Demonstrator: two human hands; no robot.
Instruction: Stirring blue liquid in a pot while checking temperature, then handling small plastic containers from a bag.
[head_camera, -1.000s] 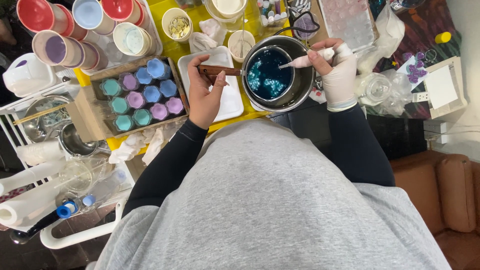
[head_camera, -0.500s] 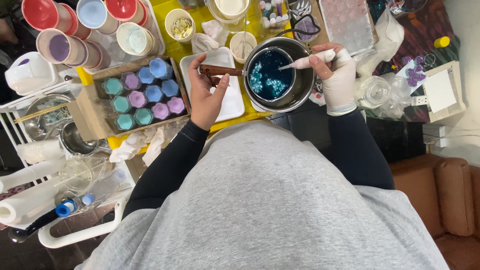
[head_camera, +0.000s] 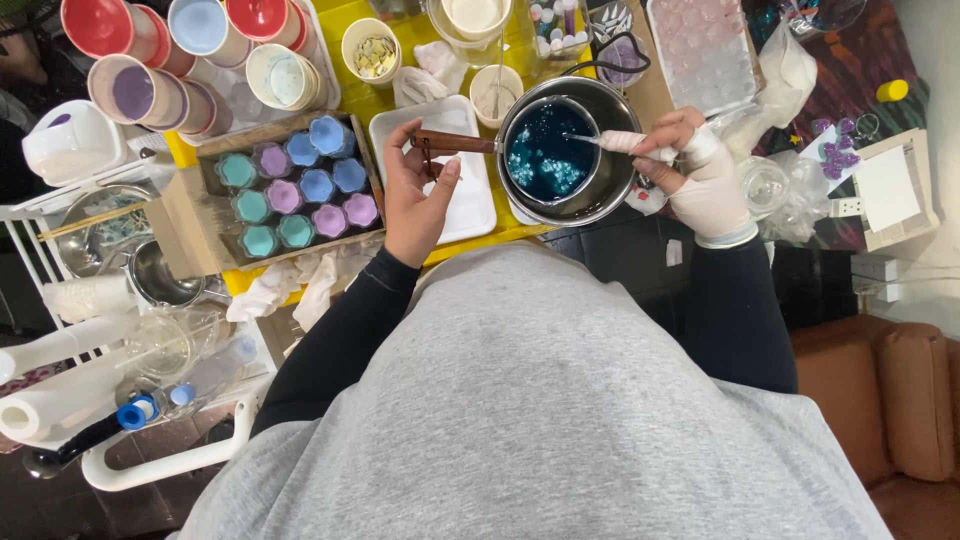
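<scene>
The metal pot (head_camera: 570, 150) sat at the near edge of the yellow table (head_camera: 385, 75), dark blue liquid with pale flecks inside it. The left hand (head_camera: 418, 195) clasped the pot's brown wooden handle (head_camera: 455, 142), just left of the pot, over a white tray (head_camera: 470, 190). The gloved right hand (head_camera: 700, 175), at the pot's right rim, gripped a pale stirring stick (head_camera: 615, 140) whose tip reached into the liquid. Further left of the pot, a box (head_camera: 290, 185) held small cups in blue, purple and teal.
</scene>
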